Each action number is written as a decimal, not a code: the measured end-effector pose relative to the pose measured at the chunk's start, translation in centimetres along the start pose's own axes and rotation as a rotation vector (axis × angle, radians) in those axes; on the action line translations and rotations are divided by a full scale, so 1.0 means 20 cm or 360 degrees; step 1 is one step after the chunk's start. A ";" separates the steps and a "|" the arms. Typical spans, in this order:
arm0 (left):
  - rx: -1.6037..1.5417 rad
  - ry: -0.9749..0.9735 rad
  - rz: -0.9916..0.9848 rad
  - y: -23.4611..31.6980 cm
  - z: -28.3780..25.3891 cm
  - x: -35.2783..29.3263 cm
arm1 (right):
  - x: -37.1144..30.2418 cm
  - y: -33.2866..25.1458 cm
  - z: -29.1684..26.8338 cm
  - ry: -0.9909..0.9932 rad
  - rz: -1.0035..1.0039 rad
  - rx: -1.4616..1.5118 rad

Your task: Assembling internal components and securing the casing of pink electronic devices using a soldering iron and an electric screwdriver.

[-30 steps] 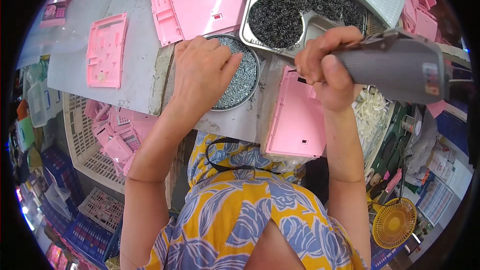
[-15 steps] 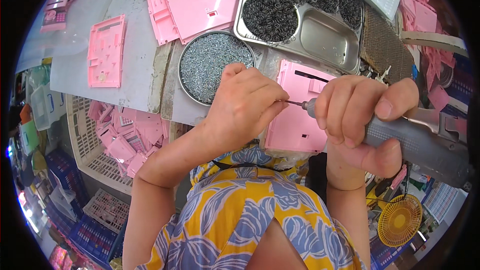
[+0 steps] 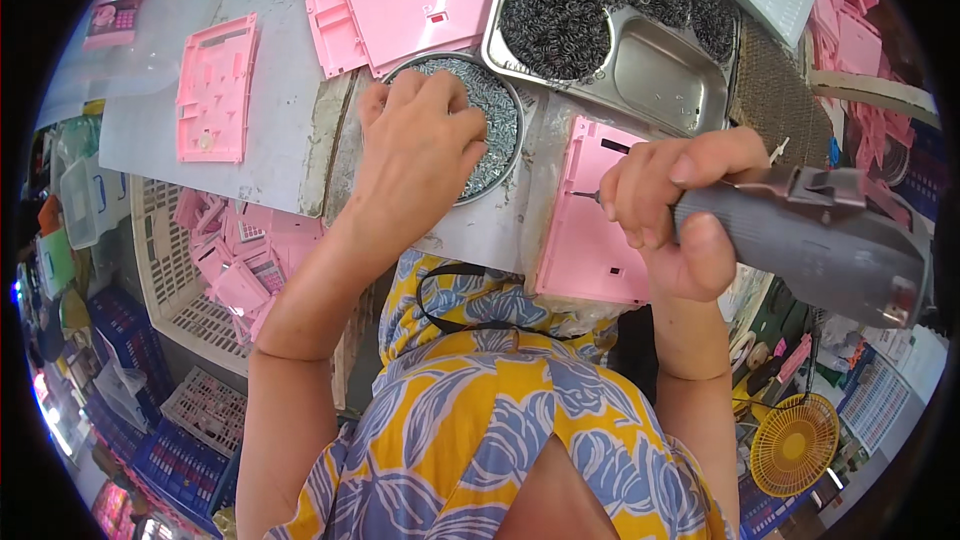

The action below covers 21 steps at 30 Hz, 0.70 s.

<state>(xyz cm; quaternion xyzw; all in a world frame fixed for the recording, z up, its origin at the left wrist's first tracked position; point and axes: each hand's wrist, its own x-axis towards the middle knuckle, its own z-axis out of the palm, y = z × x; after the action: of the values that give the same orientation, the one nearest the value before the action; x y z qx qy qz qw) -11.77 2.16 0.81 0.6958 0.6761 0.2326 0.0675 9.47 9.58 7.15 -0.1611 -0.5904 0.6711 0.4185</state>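
On my head cam, the left hand [image 3: 415,155] is over the bowl [image 3: 520,135] of little metal screws [image 3: 495,100] at the near edge of the table [image 3: 475,237], fingers half curled; can't tell if it's pinching anything. I've got the right hand [image 3: 680,205] wrapped around a grey power screwdriver [image 3: 810,255], its bit [image 3: 585,194] pointing left over the pink panel [image 3: 585,250] along that same edge. Metal tray [image 3: 660,65] of black springs [image 3: 560,40] sits just past the panel.

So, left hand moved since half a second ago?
Yes: left hand went left and up, from the lower-right rim of the round dish to farther over it.
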 end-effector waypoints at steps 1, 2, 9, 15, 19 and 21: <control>-0.0055 0.0034 0.0003 -0.01 0.01 -0.01 | 0.00 0.01 0.00 -0.0020 -0.0009 -0.0019; -0.0110 0.0068 0.0008 -0.02 0.01 -0.01 | 0.00 0.02 -0.01 -0.0039 -0.0018 -0.0039; 0.0084 0.0128 -0.0059 -0.08 0.06 0.02 | -0.03 0.09 -0.02 -0.0156 0.0020 -0.0236; 0.0056 0.0130 -0.0045 -0.14 0.04 0.03 | -0.04 0.12 -0.03 -0.0320 -0.0071 -0.0506; 0.0023 0.0298 -0.0062 -0.14 0.01 0.03 | 0.00 0.12 -0.02 -0.0311 0.0001 -0.0199; -0.0087 0.0316 -0.0052 -0.12 -0.01 0.01 | 0.02 0.10 -0.03 -0.0285 -0.0001 -0.0058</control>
<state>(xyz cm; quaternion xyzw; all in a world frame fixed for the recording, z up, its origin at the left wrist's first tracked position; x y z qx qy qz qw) -14.02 2.45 0.13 0.6560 0.6842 0.3178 0.0229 9.01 10.35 5.22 -0.1079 -0.6375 0.6719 0.3613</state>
